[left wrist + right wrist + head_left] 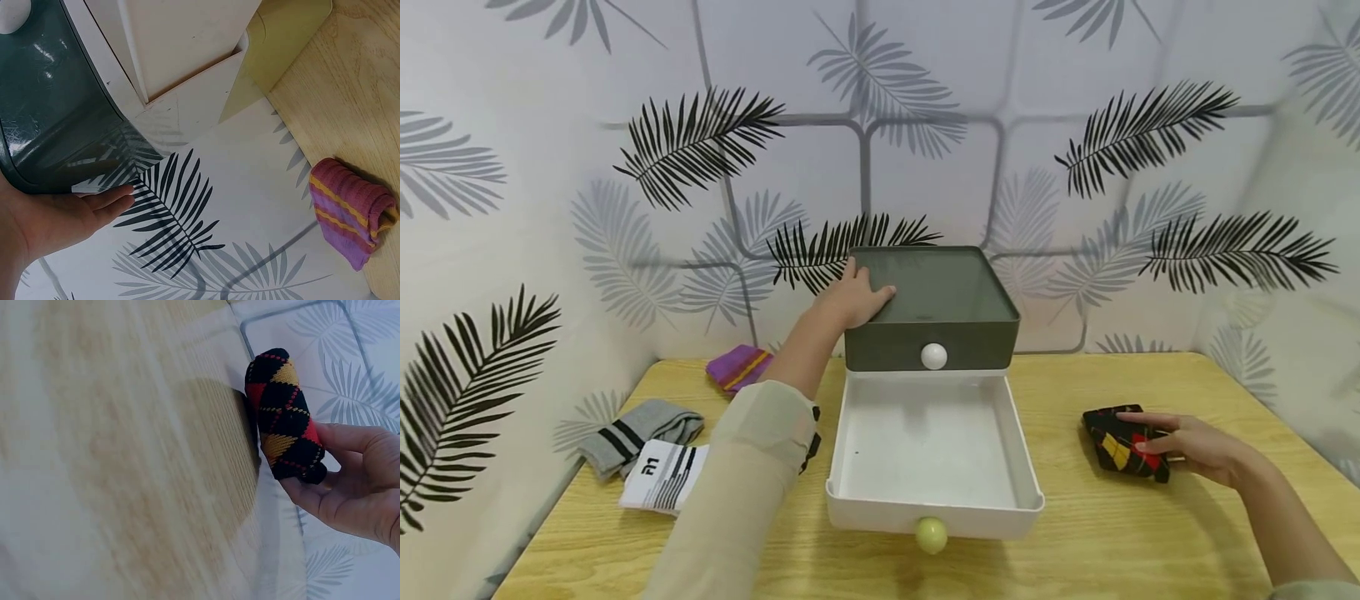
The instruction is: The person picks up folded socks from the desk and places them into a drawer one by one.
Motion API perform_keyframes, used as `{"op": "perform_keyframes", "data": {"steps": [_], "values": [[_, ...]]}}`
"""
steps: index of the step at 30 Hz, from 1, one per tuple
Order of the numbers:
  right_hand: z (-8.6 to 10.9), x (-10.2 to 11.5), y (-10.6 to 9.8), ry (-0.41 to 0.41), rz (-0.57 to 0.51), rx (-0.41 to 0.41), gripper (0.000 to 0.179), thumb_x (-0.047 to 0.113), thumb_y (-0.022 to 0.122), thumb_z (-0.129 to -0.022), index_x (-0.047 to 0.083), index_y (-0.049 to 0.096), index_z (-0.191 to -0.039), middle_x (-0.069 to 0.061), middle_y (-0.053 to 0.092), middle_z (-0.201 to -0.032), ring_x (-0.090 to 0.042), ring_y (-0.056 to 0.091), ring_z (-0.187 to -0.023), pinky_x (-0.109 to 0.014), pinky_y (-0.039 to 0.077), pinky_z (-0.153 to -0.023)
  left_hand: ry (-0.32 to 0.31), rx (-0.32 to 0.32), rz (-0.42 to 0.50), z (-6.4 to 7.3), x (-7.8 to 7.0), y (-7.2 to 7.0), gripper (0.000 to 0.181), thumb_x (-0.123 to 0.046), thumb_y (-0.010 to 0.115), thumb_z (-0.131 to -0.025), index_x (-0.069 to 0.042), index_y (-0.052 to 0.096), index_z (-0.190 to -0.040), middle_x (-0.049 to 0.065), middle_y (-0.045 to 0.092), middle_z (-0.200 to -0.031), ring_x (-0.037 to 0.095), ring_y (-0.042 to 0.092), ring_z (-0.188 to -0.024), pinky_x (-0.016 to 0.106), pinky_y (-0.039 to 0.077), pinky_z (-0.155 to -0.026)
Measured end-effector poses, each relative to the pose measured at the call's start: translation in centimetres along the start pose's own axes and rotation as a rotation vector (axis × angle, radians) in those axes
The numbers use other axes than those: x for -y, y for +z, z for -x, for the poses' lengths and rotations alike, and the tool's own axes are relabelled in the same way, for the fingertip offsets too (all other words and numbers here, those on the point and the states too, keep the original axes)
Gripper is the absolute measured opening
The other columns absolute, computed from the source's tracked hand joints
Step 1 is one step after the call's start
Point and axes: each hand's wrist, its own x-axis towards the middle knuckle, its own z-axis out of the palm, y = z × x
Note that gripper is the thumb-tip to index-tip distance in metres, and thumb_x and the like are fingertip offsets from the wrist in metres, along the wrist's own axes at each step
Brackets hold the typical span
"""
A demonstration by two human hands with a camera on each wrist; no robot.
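A small drawer box with a dark green top (pixel 928 283) stands at the back of the table, its white lower drawer (pixel 925 442) pulled out and bare inside. On the box's left top edge rests my left hand (pixel 853 298), fingers fairly straight; in the left wrist view the hand (pixel 56 219) lies along the green rim. To the right, my right hand (pixel 1202 446) pinches a folded black argyle sock (pixel 1123 442) with red and yellow diamonds. Thumb and fingers hold the end of this rolled sock (pixel 284 419) in the right wrist view.
Left of the box lie a purple sock (pixel 737 367) with a yellow stripe, a grey sock (pixel 643 433) with black bands and a white sock (pixel 662 475). A white knob (pixel 934 357) and a green knob (pixel 932 535) stick out in front. A leaf-patterned wall (pixel 925 167) stands close behind.
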Motion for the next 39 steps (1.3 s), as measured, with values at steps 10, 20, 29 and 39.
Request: {"op": "perform_keyframes", "data": {"steps": [10, 20, 29, 39], "values": [[1.1, 3.0, 1.3, -0.054, -0.027, -0.005, 0.055, 0.017, 0.057, -0.092, 0.020, 0.037, -0.143, -0.028, 0.027, -0.138, -0.011, 0.051, -0.105, -0.041, 0.043, -0.087, 0.011, -0.005, 0.009, -0.1, -0.2, 0.1, 0.070, -0.050, 0.029, -0.097, -0.005, 0.013, -0.147, 0.012, -0.006, -0.152, 0.033, 0.017, -0.134, 0.045, 0.020, -0.106], [2.5, 7.9, 3.1, -0.101, -0.036, 0.026, 0.052, 0.015, 0.056, -0.093, 0.024, 0.039, -0.141, -0.025, 0.026, -0.138, -0.013, 0.053, -0.103, -0.035, 0.046, -0.084, 0.011, -0.005, 0.009, -0.1, -0.1, 0.1, 0.070, -0.050, 0.029, -0.097, -0.004, 0.013, -0.147, 0.012, -0.007, -0.152, 0.034, 0.017, -0.134, 0.046, 0.020, -0.106], [3.8, 11.8, 5.0, -0.158, 0.072, 0.023, 0.058, 0.016, 0.056, -0.093, 0.016, 0.031, -0.145, -0.024, -0.005, -0.148, -0.021, 0.041, -0.114, -0.034, 0.042, -0.087, 0.012, -0.011, 0.009, -0.2, 0.0, 0.1, 0.070, -0.050, 0.029, -0.097, -0.004, 0.013, -0.147, 0.013, -0.005, -0.152, 0.034, 0.017, -0.134, 0.046, 0.020, -0.106], [5.2, 15.2, 8.3, -0.189, 0.062, 0.063, 0.056, 0.016, 0.058, -0.092, 0.019, 0.035, -0.144, -0.016, 0.000, -0.150, -0.023, 0.042, -0.114, -0.035, 0.038, -0.090, 0.014, -0.015, 0.008, -0.2, 0.1, 0.2, 0.070, -0.050, 0.029, -0.097, -0.004, 0.014, -0.147, 0.013, -0.004, -0.152, 0.034, 0.018, -0.134, 0.046, 0.021, -0.105]]}}
